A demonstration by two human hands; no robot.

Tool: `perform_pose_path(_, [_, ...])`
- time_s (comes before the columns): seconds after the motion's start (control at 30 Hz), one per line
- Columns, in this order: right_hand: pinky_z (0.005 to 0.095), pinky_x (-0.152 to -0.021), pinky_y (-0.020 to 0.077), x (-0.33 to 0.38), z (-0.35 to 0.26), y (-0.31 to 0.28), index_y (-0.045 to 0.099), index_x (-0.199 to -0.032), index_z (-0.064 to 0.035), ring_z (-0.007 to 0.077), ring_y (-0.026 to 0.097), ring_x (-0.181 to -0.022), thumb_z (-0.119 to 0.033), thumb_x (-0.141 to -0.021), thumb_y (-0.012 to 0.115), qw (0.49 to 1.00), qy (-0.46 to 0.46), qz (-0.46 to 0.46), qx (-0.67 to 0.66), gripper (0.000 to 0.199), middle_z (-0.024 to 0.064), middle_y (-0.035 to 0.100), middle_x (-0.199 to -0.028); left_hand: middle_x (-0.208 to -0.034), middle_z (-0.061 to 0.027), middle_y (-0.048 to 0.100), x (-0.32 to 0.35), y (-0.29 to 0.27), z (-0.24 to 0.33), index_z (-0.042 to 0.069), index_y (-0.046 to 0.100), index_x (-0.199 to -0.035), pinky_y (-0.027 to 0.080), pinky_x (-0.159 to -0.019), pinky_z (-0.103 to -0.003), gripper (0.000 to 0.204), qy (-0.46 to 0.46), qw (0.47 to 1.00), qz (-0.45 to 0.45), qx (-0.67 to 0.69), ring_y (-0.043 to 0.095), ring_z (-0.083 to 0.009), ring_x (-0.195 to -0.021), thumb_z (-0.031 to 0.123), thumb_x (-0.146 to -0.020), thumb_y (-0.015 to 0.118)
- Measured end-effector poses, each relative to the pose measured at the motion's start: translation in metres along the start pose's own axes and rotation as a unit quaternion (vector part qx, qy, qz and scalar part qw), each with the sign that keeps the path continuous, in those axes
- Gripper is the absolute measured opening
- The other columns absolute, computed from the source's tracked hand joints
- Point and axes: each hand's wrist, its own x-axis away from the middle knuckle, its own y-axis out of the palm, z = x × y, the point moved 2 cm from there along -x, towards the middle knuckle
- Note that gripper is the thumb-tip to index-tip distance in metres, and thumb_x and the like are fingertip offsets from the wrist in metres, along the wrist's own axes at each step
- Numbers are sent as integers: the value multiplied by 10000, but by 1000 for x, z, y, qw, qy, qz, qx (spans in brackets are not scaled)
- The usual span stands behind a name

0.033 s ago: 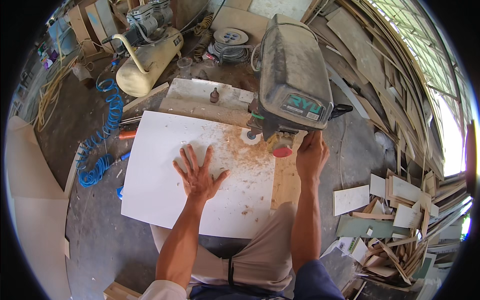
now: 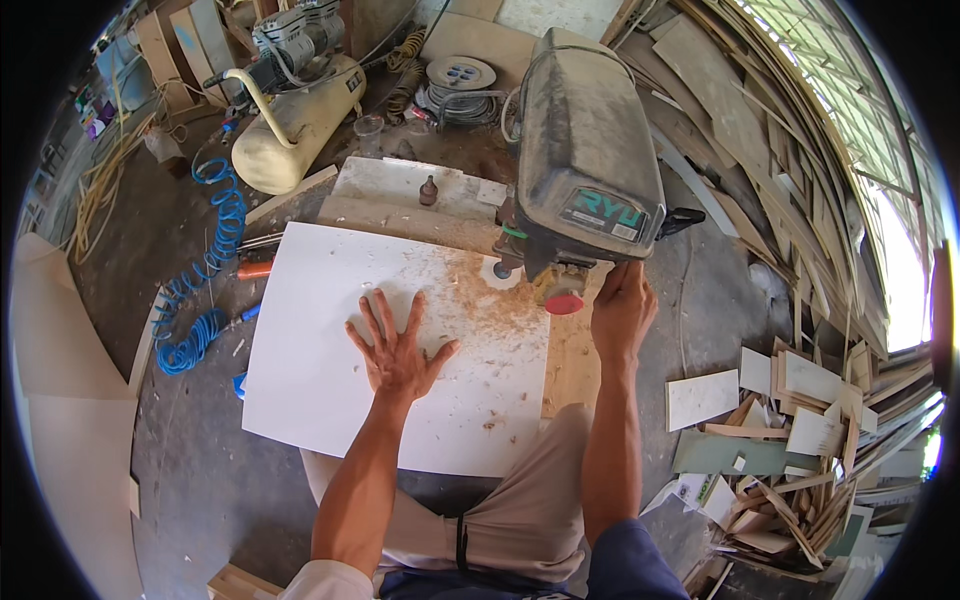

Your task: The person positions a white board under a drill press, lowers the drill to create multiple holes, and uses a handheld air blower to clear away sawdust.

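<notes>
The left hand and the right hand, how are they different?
The left hand is spread open; the right hand is curled. The left hand lies flat on the white board, while the right hand is at the near edge of the grey machine. Both are bare.

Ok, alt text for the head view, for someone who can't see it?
A left hand lies spread on a white board scattered with wood shavings, the right hand curled at a drill press. A tan compressor, blue hose and offcuts are nearby.
</notes>
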Motion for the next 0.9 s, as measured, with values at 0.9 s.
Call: perform_pose_path(0.9, [559,-570,450,5,-1,5,529,-879,-27,488,613,-671,-105,-1060,588,999,-13,41,-11,206,236,624,-742,-1762,-230,-167,0,-3,2,388,58,-1720,-78,-1234,-746,1059,-2,1000,-18,-2,-183,-459,-1616,908,-890,461])
